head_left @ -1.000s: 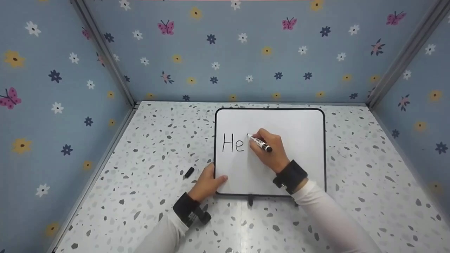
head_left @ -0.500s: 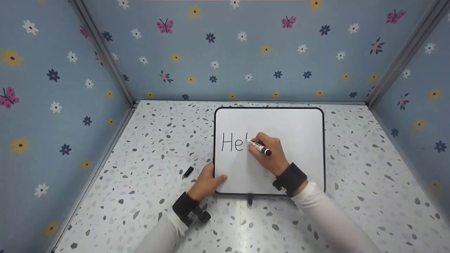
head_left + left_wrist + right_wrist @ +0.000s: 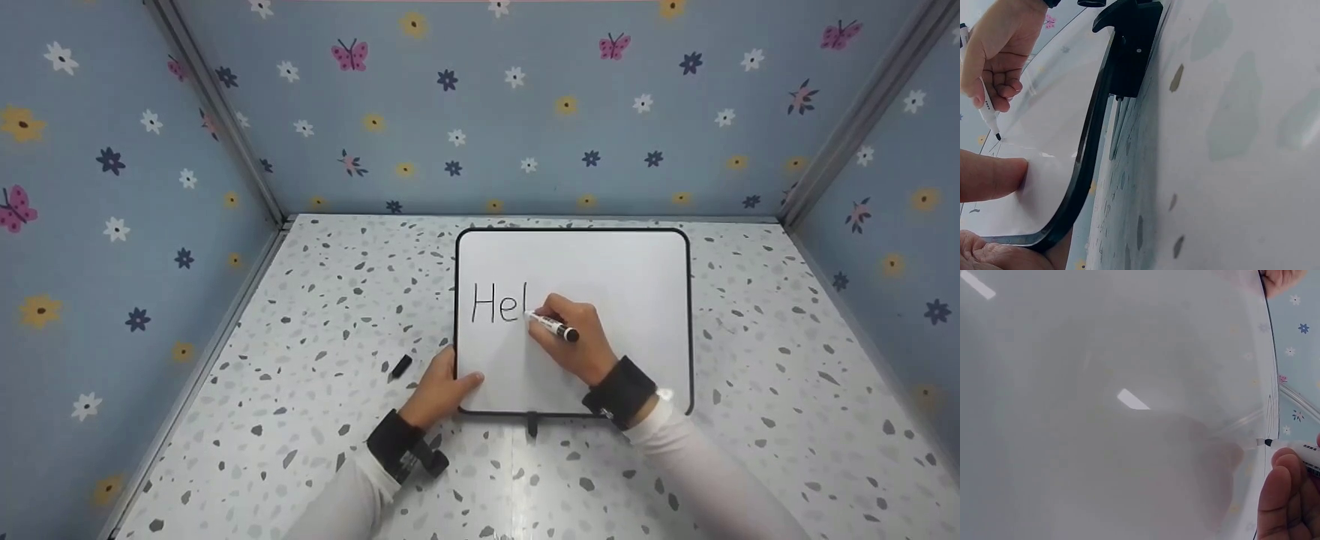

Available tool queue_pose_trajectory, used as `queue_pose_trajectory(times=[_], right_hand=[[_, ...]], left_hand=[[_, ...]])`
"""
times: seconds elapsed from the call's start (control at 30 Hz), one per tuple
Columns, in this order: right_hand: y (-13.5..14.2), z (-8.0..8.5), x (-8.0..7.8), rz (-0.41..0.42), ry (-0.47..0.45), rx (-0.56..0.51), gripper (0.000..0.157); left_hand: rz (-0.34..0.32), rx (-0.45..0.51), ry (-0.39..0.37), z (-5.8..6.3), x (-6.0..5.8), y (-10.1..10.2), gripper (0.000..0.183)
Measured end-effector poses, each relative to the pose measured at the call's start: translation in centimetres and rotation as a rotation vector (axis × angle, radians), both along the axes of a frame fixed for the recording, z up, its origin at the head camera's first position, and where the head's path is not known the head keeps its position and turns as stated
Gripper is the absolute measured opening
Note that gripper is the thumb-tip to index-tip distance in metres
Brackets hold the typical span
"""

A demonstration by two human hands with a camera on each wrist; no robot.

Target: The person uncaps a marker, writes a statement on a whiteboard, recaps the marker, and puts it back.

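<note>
While the left hand (image 3: 441,391) grips the whiteboard (image 3: 615,262) by its lower-left edge, thumb in front, fingers behind, I log a black marker cap (image 3: 401,367) nearby on the speckled tabletop (image 3: 315,300). Right hand (image 3: 576,339): fingers curled, pinching a black-and-white marker (image 3: 553,325) over the board's left half; long axis slanted, nib touching the lettering "Hel" (image 3: 501,304), pointing left and slightly away. Floral wall (image 3: 510,112) behind.

Worktop (image 3: 337,285): a pale, light-toned surface scattered with irregular grey chips, large and small, its straight far edge narrower in view than its near part; a bright sheen marks the near middle. Right of centre, toward the far edge, stands a black-framed whiteboard (image 3: 600,262), a black bracket (image 3: 532,424) projecting at its near edge. Left of the board, near but apart, a small black cap (image 3: 401,367) lies on its side, set obliquely.
</note>
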State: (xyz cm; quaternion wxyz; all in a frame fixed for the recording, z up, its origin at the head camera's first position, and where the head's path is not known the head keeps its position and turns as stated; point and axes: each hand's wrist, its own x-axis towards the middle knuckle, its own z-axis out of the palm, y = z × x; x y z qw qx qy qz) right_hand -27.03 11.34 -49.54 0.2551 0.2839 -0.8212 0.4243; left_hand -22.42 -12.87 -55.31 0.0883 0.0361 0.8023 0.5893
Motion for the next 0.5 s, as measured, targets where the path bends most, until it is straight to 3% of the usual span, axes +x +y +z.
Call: queue_pose_trajectory(times=[0.5], right_hand=[[0.54,-0.29,0.36,0.023,0.006,-0.001,0.014]], left_hand=[[0.005,-0.001,0.009,0.0,-0.06,0.03,0.058]])
